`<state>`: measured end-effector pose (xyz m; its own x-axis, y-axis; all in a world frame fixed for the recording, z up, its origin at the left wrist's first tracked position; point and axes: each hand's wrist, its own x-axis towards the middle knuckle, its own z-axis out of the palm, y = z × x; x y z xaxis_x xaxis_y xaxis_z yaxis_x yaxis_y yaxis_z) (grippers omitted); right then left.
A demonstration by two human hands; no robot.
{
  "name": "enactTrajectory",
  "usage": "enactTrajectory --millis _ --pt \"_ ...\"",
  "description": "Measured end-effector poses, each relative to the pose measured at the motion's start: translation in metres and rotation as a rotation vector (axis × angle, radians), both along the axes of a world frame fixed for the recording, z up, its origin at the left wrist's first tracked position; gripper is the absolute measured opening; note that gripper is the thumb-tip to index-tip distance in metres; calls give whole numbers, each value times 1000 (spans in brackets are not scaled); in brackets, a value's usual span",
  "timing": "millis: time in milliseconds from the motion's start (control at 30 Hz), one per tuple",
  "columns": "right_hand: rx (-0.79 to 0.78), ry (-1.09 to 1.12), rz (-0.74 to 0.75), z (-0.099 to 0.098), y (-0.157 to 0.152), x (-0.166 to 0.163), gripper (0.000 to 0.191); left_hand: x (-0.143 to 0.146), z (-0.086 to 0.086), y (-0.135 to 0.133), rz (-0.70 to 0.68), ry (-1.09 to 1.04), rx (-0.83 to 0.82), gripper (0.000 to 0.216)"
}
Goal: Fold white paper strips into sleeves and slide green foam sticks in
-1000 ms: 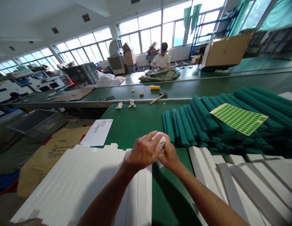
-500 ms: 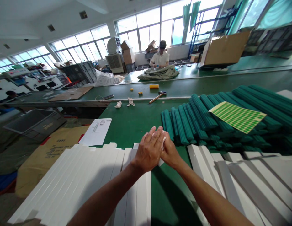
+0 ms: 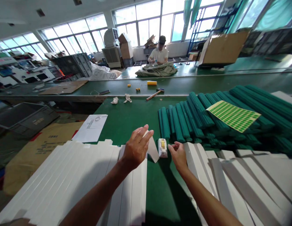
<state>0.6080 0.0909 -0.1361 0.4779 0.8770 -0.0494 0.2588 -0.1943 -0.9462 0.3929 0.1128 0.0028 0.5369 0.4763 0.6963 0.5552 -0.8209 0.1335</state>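
Note:
My left hand (image 3: 137, 147) is over the right end of the white carton row, its fingers stretched out. A white folded card piece (image 3: 153, 148) stands tilted right beside its fingers; I cannot tell whether the hand touches it. To the right of that piece, a small white holder with a yellow part (image 3: 162, 148) rests on the green tabletop. My right hand (image 3: 178, 154) is just right of this holder, fingers loosely bent and apart, with nothing visible in them. Long white flat cartons (image 3: 89, 169) lie side by side under my left forearm.
More white cartons (image 3: 249, 179) lie at the right. Behind them are stacked green ribbed bundles (image 3: 197, 116) with a green-dotted sticker sheet (image 3: 234, 115) on top. A printed paper (image 3: 90, 127) lies at left. Farther off are a hammer (image 3: 155, 94) and a seated person (image 3: 158, 55).
My hands were pressed together around something white; now they are apart, the left moved left and the right moved right. The white holder with the yellow part has come into view between them.

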Motion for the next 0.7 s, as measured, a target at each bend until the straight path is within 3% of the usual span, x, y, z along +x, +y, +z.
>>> enactTrajectory --millis 100,200,300,467,700 --pt "-150 -214 -35 -39 1 -12 69 0 -1 -7 -38 -45 -36 44" --pt "-240 -411 5 -55 5 -27 57 5 0 -15 -51 -41 -94 44" --pt "-229 -448 47 -61 7 -27 44 7 1 -17 -72 -47 -120 44" --pt "-257 -463 38 -60 1 -13 41 4 -1 -16 -74 -97 -121 43" --pt "-347 -266 -21 -56 10 -9 25 7 -1 -17 -121 -126 -61 43"
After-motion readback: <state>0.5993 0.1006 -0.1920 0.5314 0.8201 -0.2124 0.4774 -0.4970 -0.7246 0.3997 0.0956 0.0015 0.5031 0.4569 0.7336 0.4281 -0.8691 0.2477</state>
